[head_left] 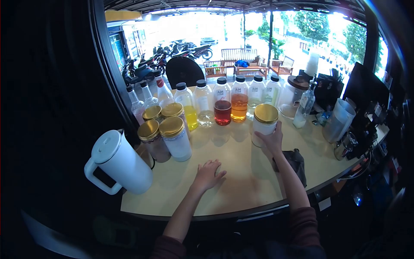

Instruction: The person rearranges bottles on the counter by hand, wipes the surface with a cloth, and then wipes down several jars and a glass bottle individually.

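Gold-lidded jar [265, 125] with the white stuff inside is the one you've got. It's standing upright on the counter [241, 172], just in front of the bottle row and a bit right of the middle.

Going down by size: the pale curved counter carries everything. The biggest thing on it is the white pitcher [118, 164] at the far left edge, lid on, handle toward you. Next is the row of bottles [222, 105] along the back, black caps, with yellow, clear, red and orange liquids side by side. Then there's the cluster of four jars [174, 138] with the same gold lids, packed tight together between the pitcher and the bottles, well apart from yours. A dark pouch [297, 162] lies right beside your right forearm.

Hands: your right hand [271, 142] is wrapped on the near side of the jar, fingers up its wall, not touching the lid. Your left hand [208, 172] lies flat, palm down on bare counter, holding nothing. The two are well apart.

Looks to me like the grab stage, with the jar gripped but its base on the counter as far as I can tell. Any lift from here would want a fuller wrap round the body. Right now it's a one-sided hold on a smooth wall, and the bottles stand close behind it.
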Demonstrator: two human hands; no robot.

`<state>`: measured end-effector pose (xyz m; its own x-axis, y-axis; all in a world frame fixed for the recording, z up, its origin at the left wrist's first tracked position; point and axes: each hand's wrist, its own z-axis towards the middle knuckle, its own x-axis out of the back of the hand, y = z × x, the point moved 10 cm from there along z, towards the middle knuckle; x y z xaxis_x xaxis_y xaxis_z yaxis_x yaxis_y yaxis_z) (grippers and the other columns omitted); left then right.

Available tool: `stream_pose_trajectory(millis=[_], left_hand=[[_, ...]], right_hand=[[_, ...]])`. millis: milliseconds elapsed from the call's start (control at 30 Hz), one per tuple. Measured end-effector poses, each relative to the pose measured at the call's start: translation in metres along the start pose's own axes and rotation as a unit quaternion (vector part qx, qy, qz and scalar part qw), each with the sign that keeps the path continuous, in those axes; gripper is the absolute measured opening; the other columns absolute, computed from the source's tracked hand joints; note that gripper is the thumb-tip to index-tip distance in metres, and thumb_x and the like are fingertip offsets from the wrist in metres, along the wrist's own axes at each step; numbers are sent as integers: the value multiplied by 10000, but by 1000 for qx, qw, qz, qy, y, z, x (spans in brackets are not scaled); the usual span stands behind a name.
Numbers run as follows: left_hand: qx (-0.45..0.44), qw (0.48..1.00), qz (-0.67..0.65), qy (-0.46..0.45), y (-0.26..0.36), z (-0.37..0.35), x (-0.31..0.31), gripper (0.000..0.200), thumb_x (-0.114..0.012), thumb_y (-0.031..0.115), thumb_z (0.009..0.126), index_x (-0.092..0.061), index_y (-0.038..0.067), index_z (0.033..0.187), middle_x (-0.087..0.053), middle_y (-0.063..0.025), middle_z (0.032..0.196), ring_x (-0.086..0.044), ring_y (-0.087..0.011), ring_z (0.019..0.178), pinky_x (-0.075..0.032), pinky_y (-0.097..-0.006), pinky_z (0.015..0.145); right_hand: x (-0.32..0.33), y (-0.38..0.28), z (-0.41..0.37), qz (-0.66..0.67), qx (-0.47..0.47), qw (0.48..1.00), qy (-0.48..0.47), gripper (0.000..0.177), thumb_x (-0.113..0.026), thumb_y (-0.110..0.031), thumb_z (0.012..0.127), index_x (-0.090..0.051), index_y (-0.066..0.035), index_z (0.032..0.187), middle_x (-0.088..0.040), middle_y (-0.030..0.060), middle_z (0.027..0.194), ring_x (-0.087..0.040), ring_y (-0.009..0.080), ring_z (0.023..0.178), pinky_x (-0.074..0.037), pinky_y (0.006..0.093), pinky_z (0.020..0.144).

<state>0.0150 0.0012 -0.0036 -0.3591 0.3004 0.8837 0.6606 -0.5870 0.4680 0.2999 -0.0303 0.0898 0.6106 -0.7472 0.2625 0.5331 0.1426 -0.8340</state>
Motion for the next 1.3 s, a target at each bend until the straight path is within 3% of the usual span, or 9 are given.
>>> stream_pose_trajectory(millis=[67,233,300,433,533,700,1100,1167,1300], left_hand=[[-2,1000,10,-2,-3,2,-2,591,-502,494,913,-473,76,1329,-382,-102,1462,-300,-298,1379,-193,-579,1102],[-11,1000,24,-3,-6,4,-9,593,-492,485,916,-441,83,1350,-354,-99,1479,-284,-287,1388,-181,-607,1099],[-14,999,42,-11,-7,4,-13,582,-493,469,916,-440,83,1348,-349,-95,1482,-283,-288,1388,-182,-628,1089],[-7,1000,9,2,-12,6,-15,587,-519,454,911,-433,85,1359,-350,-94,1482,-262,-314,1393,-166,-643,1082],[-16,1000,13,-11,-10,6,-16,584,-523,434,909,-418,88,1368,-328,-86,1495,-241,-309,1402,-147,-664,1074],[-33,999,23,0,-14,9,-25,559,-517,394,908,-401,99,1368,-300,-83,1507,-250,-280,1403,-161,-656,1072],[-41,998,44,1,-6,2,-18,584,-522,394,909,-371,101,1391,-296,-76,1509,-240,-292,1404,-148,-646,1083],[-45,998,43,1,-8,4,-20,608,-540,408,899,-364,112,1399,-299,-80,1508,-242,-309,1400,-155,-666,1069],[-49,997,66,-8,-11,9,-24,640,-560,442,876,-379,102,1387,-314,-74,1501,-269,-318,1389,-198,-671,1053]], right_hand=[[-10,-35,4,50,91,994,20,781,-880,-187,596,-395,-13,1183,-610,176,1074,-619,276,1013,-519,383,864],[-96,-101,5,110,83,984,-114,794,-885,-233,615,-381,0,1183,-597,181,1108,-626,252,1023,-544,346,829],[-131,-119,-3,44,130,985,-106,849,-898,-253,587,-375,1,1205,-594,179,1124,-617,254,1046,-533,366,853],[-187,-120,-18,79,143,981,-101,884,-906,-266,561,-376,-12,1222,-592,177,1132,-604,268,1070,-513,385,887],[-215,-99,-22,100,71,987,-106,863,-896,-237,555,-394,-16,1220,-585,177,1142,-587,301,1082,-485,395,915],[-229,-89,-30,117,59,988,-84,849,-882,-169,559,-399,-2,1237,-548,174,1156,-549,291,1095,-450,394,942],[-249,-80,-25,71,110,989,-67,938,-877,-245,577,-342,-9,1311,-484,184,1235,-493,303,1173,-412,406,976],[-251,-81,-27,118,120,981,-95,980,-862,-179,580,-286,5,1351,-417,209,1289,-427,353,1215,-368,425,1017],[-241,-86,-34,102,149,971,-154,973,-842,-184,598,-276,10,1366,-389,226,1314,-388,370,1255,-339,430,1052]])
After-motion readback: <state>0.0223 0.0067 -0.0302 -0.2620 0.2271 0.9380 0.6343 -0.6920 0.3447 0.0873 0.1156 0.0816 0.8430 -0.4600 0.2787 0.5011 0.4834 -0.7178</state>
